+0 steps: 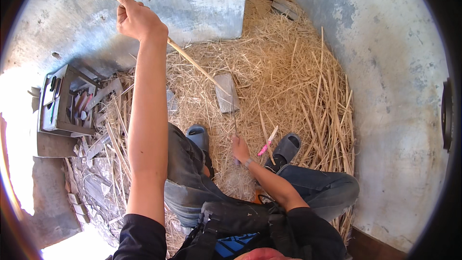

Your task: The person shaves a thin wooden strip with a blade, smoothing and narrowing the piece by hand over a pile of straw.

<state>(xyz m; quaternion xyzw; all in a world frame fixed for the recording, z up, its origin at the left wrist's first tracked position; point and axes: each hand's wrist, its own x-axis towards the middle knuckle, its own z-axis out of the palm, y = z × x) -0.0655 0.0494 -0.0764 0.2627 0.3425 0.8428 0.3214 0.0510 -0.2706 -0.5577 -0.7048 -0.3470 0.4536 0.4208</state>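
Observation:
My left hand (139, 19) is raised at the upper left, closed around a long, thin bamboo or wooden stick (190, 60). From there the stick slants down to the right, and its lower end lies over a flat grey block (226, 101) on the straw. Between my feet my right hand (241, 149) is closed on a slim tool, perhaps a knife, whose narrow dark blade (235, 123) points towards the block. Its handle is mostly hidden by my fingers. Nearby, a knife with a pink handle (263, 150) rests on the straw beside my right shoe.
Straw and shavings (269, 67) cover the floor, with long split strips (313, 130) piled at the right. A wooden stand (62, 98) holding tools leans at the left. Weathered walls (390, 91) rise around me. My sandals (288, 148) and bent knees flank the block.

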